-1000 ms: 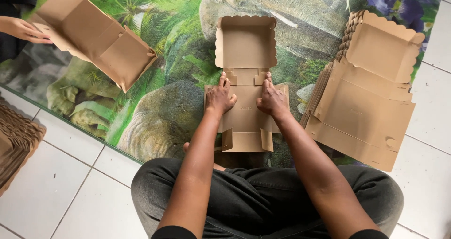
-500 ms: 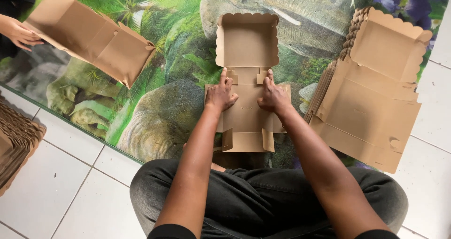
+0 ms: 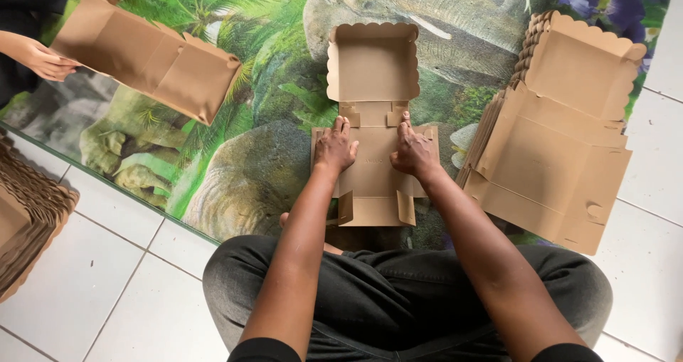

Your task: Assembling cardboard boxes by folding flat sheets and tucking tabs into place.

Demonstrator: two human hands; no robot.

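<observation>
The left hand (image 3: 334, 148) lies flat on the brown cardboard box (image 3: 375, 123), fingers spread and pointing away from the person. Its grip is loose: it presses down and holds nothing. The right hand (image 3: 413, 152) lies flat beside it on the same box, just as loose, with one finger stretched up to a small folded tab. The two hands are near each other but do not touch.

The box is one flat cut-out sheet, half folded. Its far part has walls standing up, with a wavy rim. Its near part has two small flaps that stand up, one on each side. The box lies on a floor mat (image 3: 263, 120) with a picture of green leaves, rocks and a big grey animal, right in front of the person's crossed legs (image 3: 398, 298) in dark trousers.

To the right of the box lies one stack of flat brown sheets (image 3: 562, 141), many of them, too many to count. The top sheet has the same wavy rim.

At the top left, another person's hand (image 3: 43, 57) holds one more flat brown sheet (image 3: 149, 59) up over the mat.

At the left edge, on the white floor tiles (image 3: 107, 291), sits a second pile of brown cardboard pieces (image 3: 28, 219), partly cut off by the view.
</observation>
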